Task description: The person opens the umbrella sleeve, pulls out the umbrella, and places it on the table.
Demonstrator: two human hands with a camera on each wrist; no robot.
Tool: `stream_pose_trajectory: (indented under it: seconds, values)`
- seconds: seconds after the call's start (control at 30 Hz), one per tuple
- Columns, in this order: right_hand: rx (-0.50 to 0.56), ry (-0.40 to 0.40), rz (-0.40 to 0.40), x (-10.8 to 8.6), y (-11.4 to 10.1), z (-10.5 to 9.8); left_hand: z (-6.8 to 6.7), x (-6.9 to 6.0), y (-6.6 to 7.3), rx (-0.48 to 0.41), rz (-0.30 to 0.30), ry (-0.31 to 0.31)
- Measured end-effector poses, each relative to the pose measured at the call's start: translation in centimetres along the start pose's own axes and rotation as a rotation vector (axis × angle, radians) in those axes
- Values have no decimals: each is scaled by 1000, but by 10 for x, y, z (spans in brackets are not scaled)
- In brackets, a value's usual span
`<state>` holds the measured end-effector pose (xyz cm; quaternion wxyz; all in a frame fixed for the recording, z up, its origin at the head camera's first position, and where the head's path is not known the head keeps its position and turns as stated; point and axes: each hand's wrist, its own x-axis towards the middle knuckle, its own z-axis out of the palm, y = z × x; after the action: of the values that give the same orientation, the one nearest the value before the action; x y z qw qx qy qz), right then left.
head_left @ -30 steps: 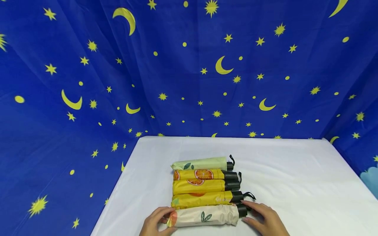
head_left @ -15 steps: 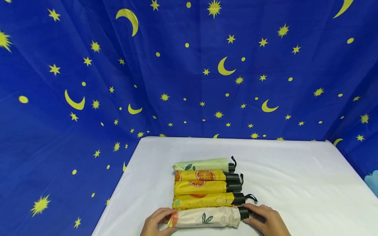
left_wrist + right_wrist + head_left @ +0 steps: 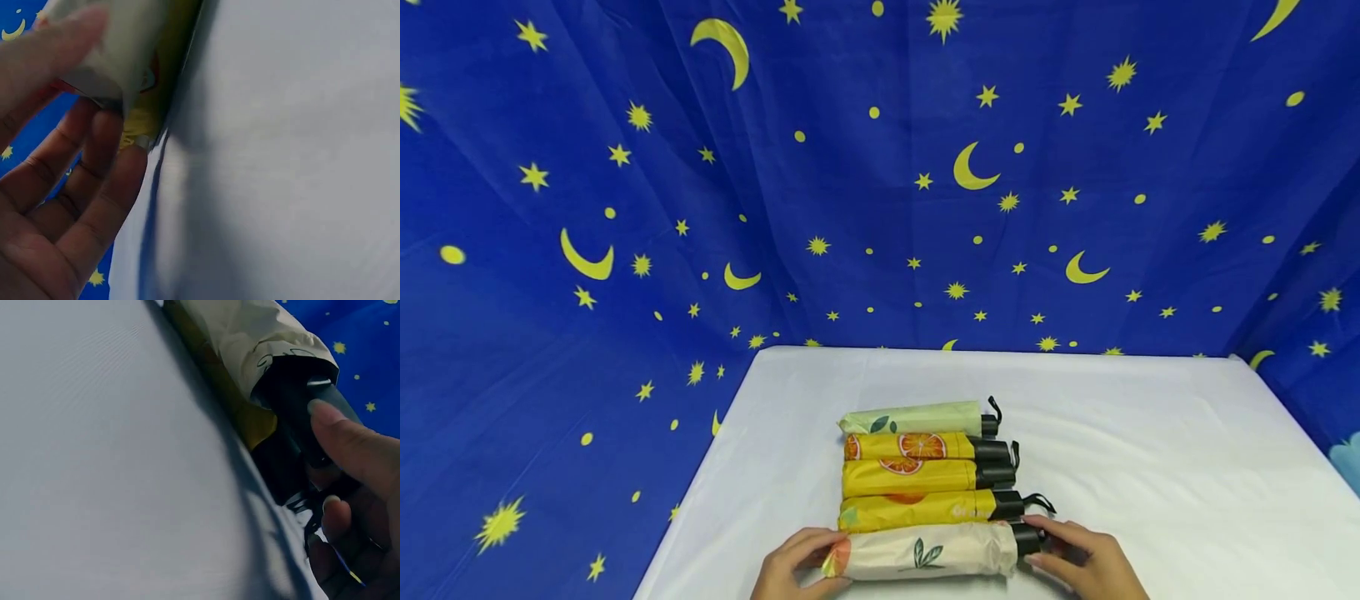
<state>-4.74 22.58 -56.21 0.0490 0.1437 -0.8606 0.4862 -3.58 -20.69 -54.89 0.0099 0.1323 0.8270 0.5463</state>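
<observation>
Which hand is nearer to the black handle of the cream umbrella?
The right hand: it is at the black handle, thumb touching it. The left hand is farther away, holding the cream umbrella at its opposite end.

Counted three yellow umbrellas [image 3: 913, 480], one pale green umbrella [image 3: 928, 418], one cream umbrella [image 3: 958, 549]: five altogether. Five black handles [image 3: 996, 476]. At least three strap loops [image 3: 1041, 500]. One tabletop [image 3: 1150, 450].
</observation>
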Motion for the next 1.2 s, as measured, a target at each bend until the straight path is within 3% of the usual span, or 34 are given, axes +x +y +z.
stream_pose_trajectory:
  seconds: [0.17,0.27,0.4,0.57,0.87,1.0,1.2]
  values:
    - [104,-33,43,3,-11,-10,-3,2,8,-36,-7,10]
    - [113,-42,37,6,-17,-14,-6,5,15,-73,-50,14]
    - [107,-42,36,10,-23,-18,-8,10,24,-205,-98,33]
    - [107,-19,50,15,-25,-21,-9,17,33,-352,-95,32]
    - [111,-7,-118,22,-29,-33,-16,27,49,-452,-169,-26]
    - [154,-6,-131,26,-37,-41,-18,33,57,-437,-105,-21]
    - [204,7,-116,28,-52,-52,-19,40,65,-423,117,-13]
